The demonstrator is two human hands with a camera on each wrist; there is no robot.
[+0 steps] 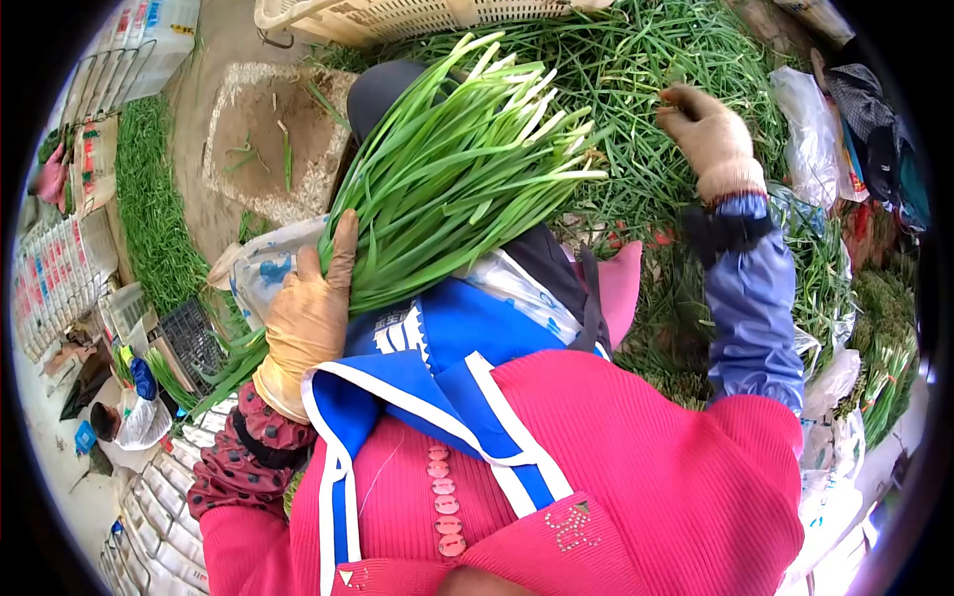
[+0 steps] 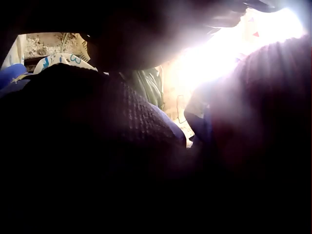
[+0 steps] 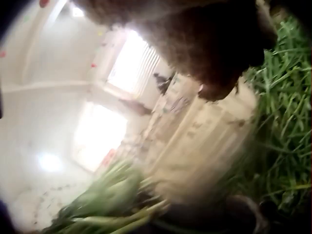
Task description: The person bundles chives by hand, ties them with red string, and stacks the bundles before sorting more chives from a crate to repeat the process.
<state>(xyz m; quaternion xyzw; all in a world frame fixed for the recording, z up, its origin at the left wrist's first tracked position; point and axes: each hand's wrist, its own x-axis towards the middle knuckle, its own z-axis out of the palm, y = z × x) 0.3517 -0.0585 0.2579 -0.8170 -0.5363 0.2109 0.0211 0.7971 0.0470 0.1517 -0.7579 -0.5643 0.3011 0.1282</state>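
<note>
One leafy bunch (image 1: 452,184), floor (image 1: 187,184) seemingly concrete

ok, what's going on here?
Someone in a pink top and blue apron holds a bunch of long green leaves with pale ends in their gloved left hand. The gloved right hand is apart from the bunch, over a heap of loose greens, fingers bent, nothing visible in it. A pale crate sits beside the heap.
</note>
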